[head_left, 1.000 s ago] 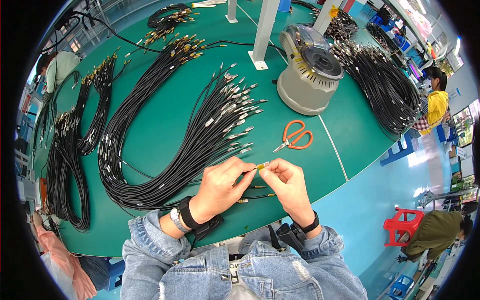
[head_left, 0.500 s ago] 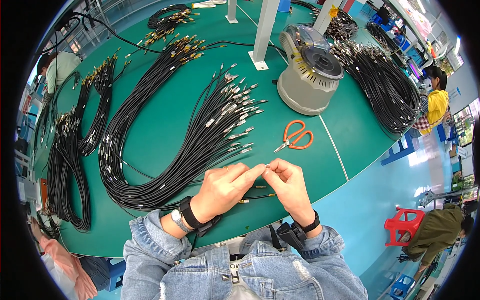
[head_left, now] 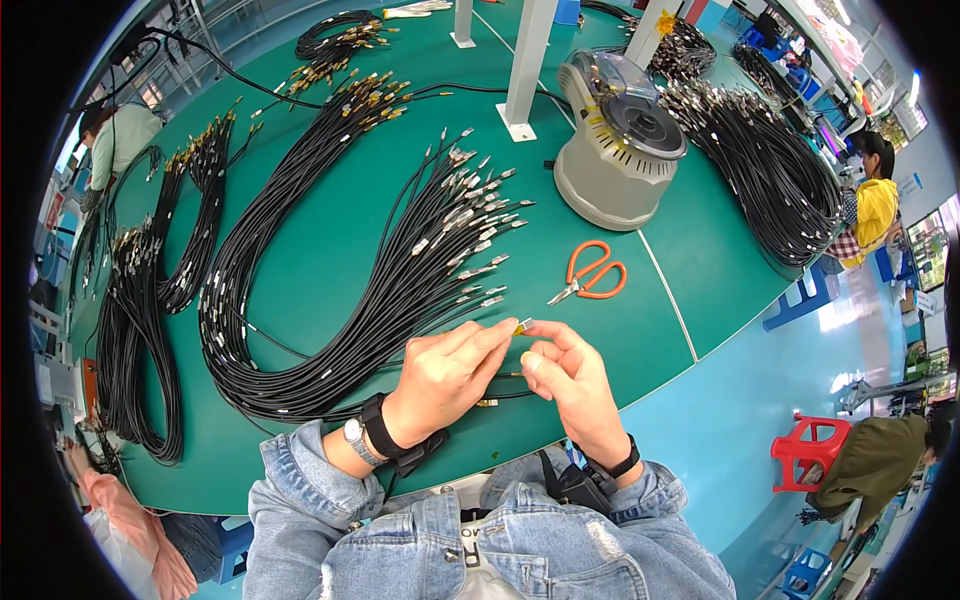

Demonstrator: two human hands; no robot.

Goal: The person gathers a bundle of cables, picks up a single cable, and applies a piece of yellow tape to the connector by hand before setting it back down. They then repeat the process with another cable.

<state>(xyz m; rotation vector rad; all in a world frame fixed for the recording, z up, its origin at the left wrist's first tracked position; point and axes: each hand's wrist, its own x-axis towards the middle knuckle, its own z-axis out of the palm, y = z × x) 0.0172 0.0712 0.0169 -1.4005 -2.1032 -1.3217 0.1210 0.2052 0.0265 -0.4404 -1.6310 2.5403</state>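
My left hand (head_left: pixel 447 372) is closed, thumb and forefinger pinching a small cable end (head_left: pixel 521 327) with a yellowish part and a pale tip. My right hand (head_left: pixel 568 378) is just beside it, forefinger stretched to the pale tip. Its thumb stands apart from the forefinger, and the other fingers are partly curled. Left of my hands, a thick bundle of black cables (head_left: pixel 285 375) curves over the green table, its many silvery connector ends fanned out beyond my fingers. Several loose cable ends lie under my hands, partly hidden. Orange-handled scissors (head_left: pixel 590 272) lie beyond my right hand.
A grey round tape dispenser (head_left: pixel 612 170) stands past the scissors, near a white post (head_left: pixel 527 75). More cable bundles lie at the left (head_left: pixel 140 340) and far right (head_left: pixel 770 190) of the green table (head_left: pixel 500 455). A red stool (head_left: pixel 805 450) and other people are off the right edge.
My right thumb has come away from the cable end, with the forefinger left reaching to it. The yellowish part now shows at my left fingertips. The bundles and scissors stay put.
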